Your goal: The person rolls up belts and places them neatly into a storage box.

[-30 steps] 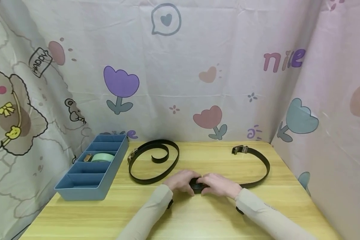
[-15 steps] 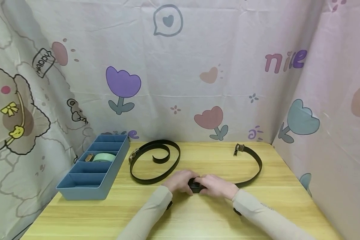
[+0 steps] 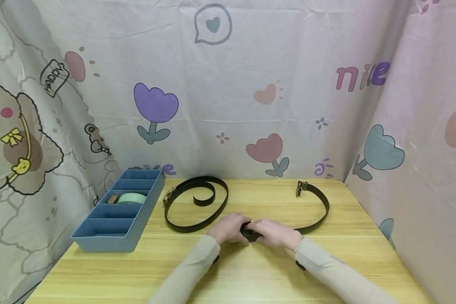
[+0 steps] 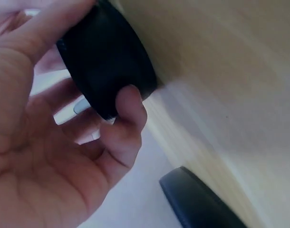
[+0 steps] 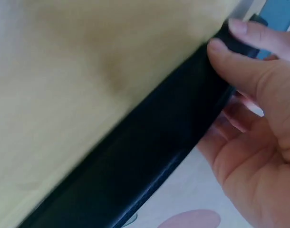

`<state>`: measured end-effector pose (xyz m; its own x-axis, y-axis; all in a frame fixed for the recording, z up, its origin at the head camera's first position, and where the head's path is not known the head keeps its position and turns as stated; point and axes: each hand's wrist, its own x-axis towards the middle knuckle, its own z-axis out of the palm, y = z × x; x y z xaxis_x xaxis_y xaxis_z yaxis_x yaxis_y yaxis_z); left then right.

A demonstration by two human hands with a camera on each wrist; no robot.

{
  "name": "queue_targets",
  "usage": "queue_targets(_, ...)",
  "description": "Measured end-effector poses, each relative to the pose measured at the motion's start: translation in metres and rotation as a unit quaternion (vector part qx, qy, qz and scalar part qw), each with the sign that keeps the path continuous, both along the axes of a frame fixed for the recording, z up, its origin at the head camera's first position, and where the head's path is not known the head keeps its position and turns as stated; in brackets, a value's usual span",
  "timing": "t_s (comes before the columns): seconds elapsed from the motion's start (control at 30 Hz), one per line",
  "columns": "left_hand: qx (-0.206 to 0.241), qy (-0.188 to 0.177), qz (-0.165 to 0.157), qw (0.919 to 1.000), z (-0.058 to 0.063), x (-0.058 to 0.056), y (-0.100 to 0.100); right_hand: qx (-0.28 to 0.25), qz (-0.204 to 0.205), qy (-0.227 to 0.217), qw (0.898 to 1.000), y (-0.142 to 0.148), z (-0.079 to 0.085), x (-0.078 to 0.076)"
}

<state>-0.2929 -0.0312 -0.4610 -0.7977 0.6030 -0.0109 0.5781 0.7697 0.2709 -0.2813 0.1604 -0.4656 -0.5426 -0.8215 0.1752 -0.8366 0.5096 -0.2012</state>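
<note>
A black belt (image 3: 325, 214) is partly wound into a coil near the middle of the wooden table, its free length curving right and back to a metal buckle (image 3: 302, 185). My left hand (image 3: 229, 228) grips the left side of the coil; in the left wrist view, thumb and fingers curl round the wound coil (image 4: 107, 57). From the right, my right hand (image 3: 277, 233) holds the coil where the strap runs in. The right wrist view has its fingers (image 5: 230, 61) pinching the strap (image 5: 149, 137) beside the coil. Part of the coil is hidden by both hands.
Another black belt (image 3: 223, 207) with a buckle lies in a loose spiral behind my left hand. A blue divided tray (image 3: 140, 223) stands at the left, with a light green roll (image 3: 132, 198) and a small brown item (image 3: 113, 199) in one compartment. Printed curtains surround the table (image 3: 235, 278).
The belt's free length has been drawn leftward toward the coil and its curve has shrunk. Its buckle has turned to point downward. Both hands stay on the coil.
</note>
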Motion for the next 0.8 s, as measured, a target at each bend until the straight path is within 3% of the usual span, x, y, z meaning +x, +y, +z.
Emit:
queue_targets(0.2, -0.010, -0.011, -0.023, 0.9996, 0.002, -0.002, 0.000, 0.002, -0.013, -0.003, 1.000, 0.004, -0.001, -0.001)
queue_targets(0.37, -0.002, 0.017, 0.011, 0.9998, -0.001, 0.001, 0.006, 0.015, -0.043, 0.006, 0.999, 0.001, -0.003, 0.000)
queue_targets(0.5, -0.019, 0.044, 0.027, 0.9985, -0.002, 0.004, 0.012, 0.026, -0.051, 0.019, 0.998, 0.002, -0.004, 0.000)
queue_targets(0.63, -0.033, 0.043, 0.009, 0.9985, -0.003, 0.003, 0.012, 0.018, -0.030, 0.021, 0.999, 0.008, -0.002, 0.002)
queue_targets(0.8, -0.015, 0.019, -0.036, 0.9991, -0.003, -0.003, 0.006, 0.015, -0.010, 0.025, 1.000, 0.014, 0.002, 0.002)
